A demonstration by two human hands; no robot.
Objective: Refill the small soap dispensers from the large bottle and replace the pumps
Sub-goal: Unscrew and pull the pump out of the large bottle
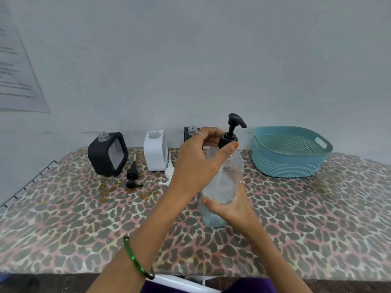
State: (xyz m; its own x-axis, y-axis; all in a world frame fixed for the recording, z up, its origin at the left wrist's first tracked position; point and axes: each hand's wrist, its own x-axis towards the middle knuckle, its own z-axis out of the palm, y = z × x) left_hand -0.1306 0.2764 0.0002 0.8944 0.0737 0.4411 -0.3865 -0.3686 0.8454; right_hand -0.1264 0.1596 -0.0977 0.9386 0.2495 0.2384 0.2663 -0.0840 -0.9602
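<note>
The large clear bottle point(224, 182) stands mid-table with a black pump point(231, 129) on its neck. My right hand point(234, 206) grips the bottle's lower body. My left hand point(196, 163) pinches the pump's black collar between thumb and fingers. At the back stand three small dispensers with bare necks: a black one point(106, 154), a white one point(155, 150) and a second black one point(190, 134), mostly hidden behind my left hand. A loose black pump point(132, 176) and a loose white pump point(168, 173) lie on the table in front of them.
A teal perforated basket point(289, 152) sits at the back right. A leopard-print cloth point(296, 218) covers the table. A wire rack edge point(27, 182) runs along the left side. The wall rises directly behind the dispensers, with a paper sheet point(17, 70) on it.
</note>
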